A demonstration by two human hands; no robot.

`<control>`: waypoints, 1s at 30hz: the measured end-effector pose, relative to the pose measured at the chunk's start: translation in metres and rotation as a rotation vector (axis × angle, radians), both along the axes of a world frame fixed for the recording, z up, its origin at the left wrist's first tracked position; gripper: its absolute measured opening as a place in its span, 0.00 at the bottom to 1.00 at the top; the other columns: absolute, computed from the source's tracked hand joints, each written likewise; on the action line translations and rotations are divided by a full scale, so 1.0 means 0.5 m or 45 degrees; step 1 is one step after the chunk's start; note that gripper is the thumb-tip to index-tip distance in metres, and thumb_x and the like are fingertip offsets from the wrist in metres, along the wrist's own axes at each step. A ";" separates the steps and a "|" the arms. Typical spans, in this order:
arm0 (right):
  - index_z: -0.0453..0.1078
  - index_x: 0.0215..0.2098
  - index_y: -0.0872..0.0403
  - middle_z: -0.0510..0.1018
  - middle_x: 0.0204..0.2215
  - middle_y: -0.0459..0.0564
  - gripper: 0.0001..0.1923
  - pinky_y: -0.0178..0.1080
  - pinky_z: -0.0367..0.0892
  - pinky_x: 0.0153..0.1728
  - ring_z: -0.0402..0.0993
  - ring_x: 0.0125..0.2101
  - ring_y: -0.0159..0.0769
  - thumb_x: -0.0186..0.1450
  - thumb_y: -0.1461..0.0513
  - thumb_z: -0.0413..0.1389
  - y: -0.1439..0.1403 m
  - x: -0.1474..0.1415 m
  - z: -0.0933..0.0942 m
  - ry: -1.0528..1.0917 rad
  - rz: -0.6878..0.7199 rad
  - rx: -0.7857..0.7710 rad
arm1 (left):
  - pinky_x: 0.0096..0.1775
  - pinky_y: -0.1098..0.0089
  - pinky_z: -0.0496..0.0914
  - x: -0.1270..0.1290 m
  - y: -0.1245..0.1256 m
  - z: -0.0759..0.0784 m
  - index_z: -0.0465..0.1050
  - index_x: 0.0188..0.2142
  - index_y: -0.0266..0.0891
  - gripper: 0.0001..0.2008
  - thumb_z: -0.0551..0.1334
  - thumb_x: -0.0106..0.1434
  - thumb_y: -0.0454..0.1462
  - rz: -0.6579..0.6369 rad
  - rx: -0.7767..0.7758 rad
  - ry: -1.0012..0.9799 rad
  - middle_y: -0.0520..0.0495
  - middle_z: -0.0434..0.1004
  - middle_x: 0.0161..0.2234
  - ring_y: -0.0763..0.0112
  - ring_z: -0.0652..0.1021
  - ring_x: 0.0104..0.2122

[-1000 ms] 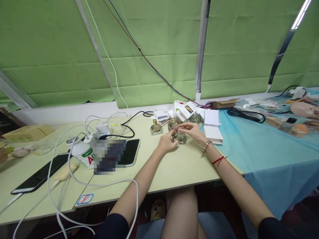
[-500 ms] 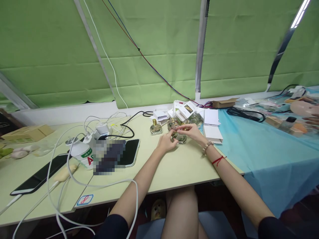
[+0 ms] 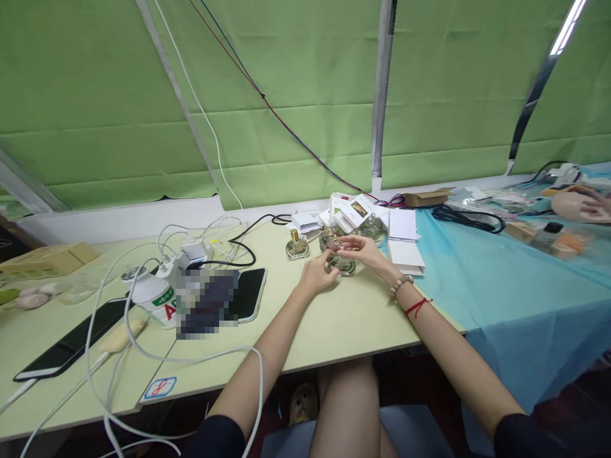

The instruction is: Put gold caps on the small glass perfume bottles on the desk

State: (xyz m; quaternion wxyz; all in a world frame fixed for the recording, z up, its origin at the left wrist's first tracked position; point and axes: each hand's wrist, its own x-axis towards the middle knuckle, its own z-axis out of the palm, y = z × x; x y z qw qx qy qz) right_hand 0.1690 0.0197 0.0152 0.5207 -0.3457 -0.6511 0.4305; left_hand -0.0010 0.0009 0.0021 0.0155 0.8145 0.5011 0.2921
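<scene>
A clear glass perfume bottle [image 3: 346,266] stands on the pale table between my hands. My left hand [image 3: 317,273] is closed around its left side, with thumb and fingers near its neck. My right hand [image 3: 365,252] pinches a small clear cap [image 3: 335,246] above the bottle; the fingers partly hide it, and I cannot tell whether it touches the neck. Just left of my hands stands another perfume bottle [image 3: 297,247] with a gold top. More glass bottles [image 3: 372,226] are behind my hands, partly covered by white cartons [image 3: 358,211].
Open white boxes [image 3: 405,256] lie to the right, by a blue cloth [image 3: 496,267]. On the left are a phone [image 3: 252,294], a white bottle [image 3: 155,298], a tablet [image 3: 71,340] and looping white cables [image 3: 210,358]. Another person's hand [image 3: 594,202] shows at the far right.
My right fingers have shifted slightly at the bottle's top, and the clear cap shows more plainly. My left hand stays on the bottle. The view has turned a little.
</scene>
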 end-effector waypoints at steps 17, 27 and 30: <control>0.72 0.36 0.54 0.76 0.29 0.47 0.18 0.33 0.64 0.29 0.69 0.28 0.30 0.56 0.49 0.54 0.019 -0.016 -0.025 0.349 -0.375 -0.051 | 0.31 0.71 0.64 0.005 -0.011 0.007 0.61 0.44 0.39 0.20 0.57 0.49 0.40 -0.045 0.443 -0.246 0.47 0.72 0.36 0.68 0.73 0.30; 0.68 0.29 0.53 0.69 0.22 0.44 0.14 0.32 0.55 0.20 0.62 0.20 0.28 0.57 0.52 0.48 0.038 -0.001 -0.028 0.516 -0.614 -0.123 | 0.40 0.67 0.65 0.119 -0.164 -0.008 0.63 0.42 0.38 0.29 0.59 0.49 0.56 -1.022 0.121 0.272 0.41 0.69 0.42 0.63 0.71 0.40; 0.68 0.29 0.53 0.69 0.21 0.43 0.13 0.31 0.53 0.19 0.60 0.19 0.27 0.57 0.53 0.49 0.043 -0.001 -0.030 0.534 -0.608 -0.137 | 0.37 0.69 0.63 0.117 -0.164 -0.012 0.65 0.33 0.39 0.24 0.58 0.51 0.57 -0.907 -0.008 0.291 0.45 0.69 0.35 0.65 0.69 0.35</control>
